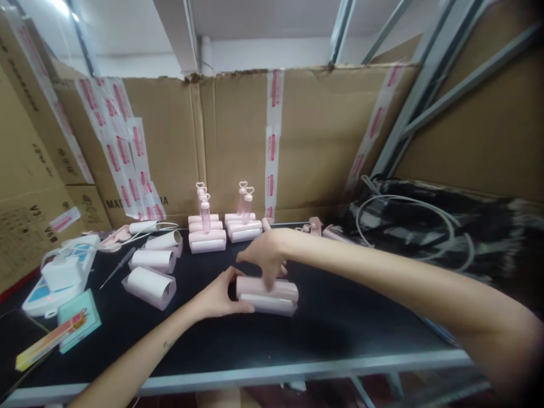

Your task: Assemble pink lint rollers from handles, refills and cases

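A pink lint-roller case lies on its side on the black table top. My left hand grips its left end, thumb under, fingers curled round. My right hand comes from the right and presses down on top of the case with bent fingers. Behind stand several finished pink rollers upright with heart-topped handles. To the left lie three open pink cases with white paper rolls.
Taped cardboard walls close off the back and left. A white device and a teal box lie at the left. A black heap with grey cables fills the right rear. The table's metal front edge runs below.
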Available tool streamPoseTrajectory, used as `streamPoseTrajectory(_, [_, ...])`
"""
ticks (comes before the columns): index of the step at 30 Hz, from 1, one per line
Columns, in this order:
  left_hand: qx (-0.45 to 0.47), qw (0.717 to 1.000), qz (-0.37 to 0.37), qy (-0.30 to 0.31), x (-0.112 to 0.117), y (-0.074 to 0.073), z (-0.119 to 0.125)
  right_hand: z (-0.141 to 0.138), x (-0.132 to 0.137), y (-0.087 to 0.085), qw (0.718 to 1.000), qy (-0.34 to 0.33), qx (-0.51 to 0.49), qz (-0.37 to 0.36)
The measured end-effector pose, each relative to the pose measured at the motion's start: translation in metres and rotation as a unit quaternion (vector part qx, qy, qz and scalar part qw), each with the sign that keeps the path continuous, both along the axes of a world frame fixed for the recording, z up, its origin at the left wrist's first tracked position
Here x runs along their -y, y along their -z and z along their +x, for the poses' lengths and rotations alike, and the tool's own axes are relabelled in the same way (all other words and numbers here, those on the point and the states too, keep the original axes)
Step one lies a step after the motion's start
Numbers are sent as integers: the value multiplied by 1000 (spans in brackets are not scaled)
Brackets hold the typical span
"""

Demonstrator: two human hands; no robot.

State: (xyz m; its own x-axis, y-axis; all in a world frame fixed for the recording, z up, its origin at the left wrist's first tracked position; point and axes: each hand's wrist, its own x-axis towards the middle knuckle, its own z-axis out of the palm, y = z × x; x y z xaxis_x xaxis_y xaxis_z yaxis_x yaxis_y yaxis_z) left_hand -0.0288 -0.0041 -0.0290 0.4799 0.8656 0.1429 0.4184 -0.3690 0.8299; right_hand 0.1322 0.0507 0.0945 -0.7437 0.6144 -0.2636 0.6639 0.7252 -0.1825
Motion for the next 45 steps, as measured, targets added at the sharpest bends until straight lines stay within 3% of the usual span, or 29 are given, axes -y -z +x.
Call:
streamPoseTrajectory(3, [-56, 998, -1, -8, -4, -9, -11, 18, -1, -46, 998, -33, -43, 10])
streamPoseTrajectory(5, [-70, 997, -11, -1, -5, -13, -18, 45, -15, -61, 988, -60, -140, 13])
streamPoseTrajectory(6, [-76, 997, -18, 4, -6, -14, -20, 62, -24, -60, 985, -55, -163, 29])
streamPoseTrajectory(8, [-90, 995, -30, 13, -5, -14, -24, 99, -46, -42, 981, 11, -147, 124])
streamPoseTrajectory(9, [-93, 995, -32, 16, -5, -14, -25, 116, -55, -27, 974, 74, -108, 183])
streamPoseTrajectory(11, [-76, 997, -19, 4, -5, -13, -23, 145, -70, 9, 961, 139, -77, 227])
streamPoseTrajectory(15, [93, 995, 20, -30, -8, -29, 0, 170, -81, 71, 939, 181, -61, 287])
streamPoseTrajectory(18, [225, 974, 21, -26, -11, -56, 31, 168, -84, 92, 931, 180, -95, 304])
streamPoseTrajectory(20, [261, 965, 23, -14, -15, -70, 50, 163, -85, 94, 929, 173, -134, 297])
streamPoseTrajectory(22, [287, 958, 19, 14, -20, -75, 65, 156, -83, 88, 926, 164, -188, 283])
streamPoseTrajectory(25, [339, 938, -27, 72, -27, -68, 77, 134, -67, 67, 913, 152, -275, 259])
streamPoseTrajectory(27, [385, 917, -70, 79, -30, -59, 81, 113, -46, 50, 896, 131, -368, 213])
streamPoseTrajectory(30, [440, 889, -114, 53, -31, -51, 84, 77, -10, 27, 802, 84, -590, 33])
streamPoseTrajectory(32, [453, 881, -136, 28, -29, -52, 86, 59, 10, 19, 778, 62, -623, -52])
streamPoseTrajectory(36, [454, 879, -146, -17, -27, -52, 88, 45, 27, 17, 805, 32, -579, -128])
streamPoseTrajectory(41, [456, 878, -140, -31, -26, -45, 90, 48, 26, 17, 808, 31, -576, -122])
streamPoseTrajectory(45, [429, 887, -163, -53, -27, -45, 90, 44, 24, 16, 804, 37, -572, -158])
